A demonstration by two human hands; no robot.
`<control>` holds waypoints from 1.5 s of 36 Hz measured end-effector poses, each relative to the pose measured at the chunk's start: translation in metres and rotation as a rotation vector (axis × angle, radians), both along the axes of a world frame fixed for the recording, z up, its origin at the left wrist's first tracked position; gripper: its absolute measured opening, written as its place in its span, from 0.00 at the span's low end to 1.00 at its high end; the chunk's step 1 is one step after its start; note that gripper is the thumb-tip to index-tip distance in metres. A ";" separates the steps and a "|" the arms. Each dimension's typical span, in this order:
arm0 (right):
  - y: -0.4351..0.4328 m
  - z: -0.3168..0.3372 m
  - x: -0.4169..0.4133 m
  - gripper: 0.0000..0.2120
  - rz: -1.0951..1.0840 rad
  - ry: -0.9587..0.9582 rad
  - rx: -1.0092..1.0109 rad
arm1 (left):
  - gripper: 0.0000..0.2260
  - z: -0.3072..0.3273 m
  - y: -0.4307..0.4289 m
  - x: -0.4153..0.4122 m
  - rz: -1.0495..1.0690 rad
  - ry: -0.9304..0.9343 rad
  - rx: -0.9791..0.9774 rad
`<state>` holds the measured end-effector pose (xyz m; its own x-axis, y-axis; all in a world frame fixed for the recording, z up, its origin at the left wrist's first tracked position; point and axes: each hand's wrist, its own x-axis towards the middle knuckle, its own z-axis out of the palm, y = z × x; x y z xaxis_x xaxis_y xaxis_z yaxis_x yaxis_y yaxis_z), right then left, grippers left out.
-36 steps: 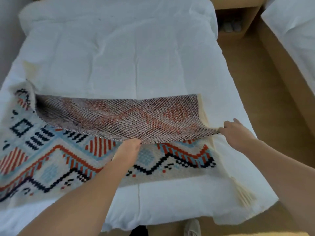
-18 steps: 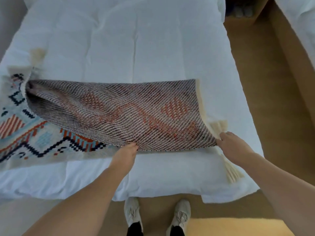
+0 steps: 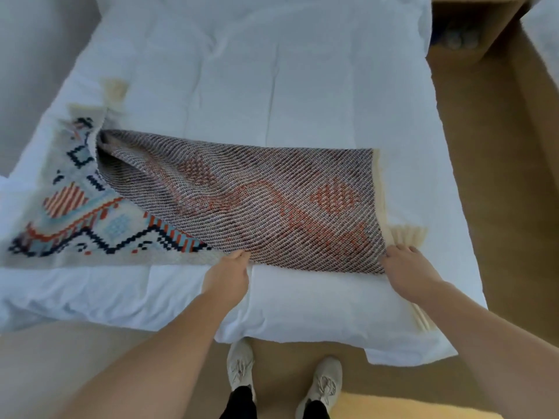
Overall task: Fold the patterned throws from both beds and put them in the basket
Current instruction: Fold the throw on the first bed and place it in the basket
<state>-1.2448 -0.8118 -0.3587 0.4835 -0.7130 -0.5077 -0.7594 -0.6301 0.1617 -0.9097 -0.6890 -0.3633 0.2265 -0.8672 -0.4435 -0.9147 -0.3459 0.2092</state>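
I stand at the near end of the white-covered bed [image 3: 272,86], my pale sneakers [image 3: 240,368] on the tan floor [image 3: 499,207] below its edge. The woven throw with its orange, blue and black geometric pattern [image 3: 248,204] lies across the near part of the bed, its right half folded over so the darker, finely striped underside faces up; the patterned face shows only at the left. My left hand [image 3: 228,269] pinches the near edge of the folded layer about midway along, fingers curled onto the cloth. My right hand [image 3: 403,269] grips the near right corner of the same layer, fingers closed over the fabric just beside the cream fringe [image 3: 406,234]. More fringe hangs off the bed's near right corner. A second white bed [image 3: 544,31] shows at the far right, beyond a wooden nightstand [image 3: 472,31].
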 end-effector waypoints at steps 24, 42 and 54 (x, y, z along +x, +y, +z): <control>0.135 0.202 0.319 0.11 -0.149 -0.742 -0.009 | 0.18 0.224 0.170 0.236 0.250 0.096 -0.363; 0.111 0.189 0.440 0.11 -0.173 -0.753 0.084 | 0.17 0.210 0.139 0.359 0.300 0.135 -0.317; 0.052 0.169 0.525 0.09 -0.192 -0.692 0.208 | 0.16 0.198 0.117 0.427 0.421 0.128 -0.331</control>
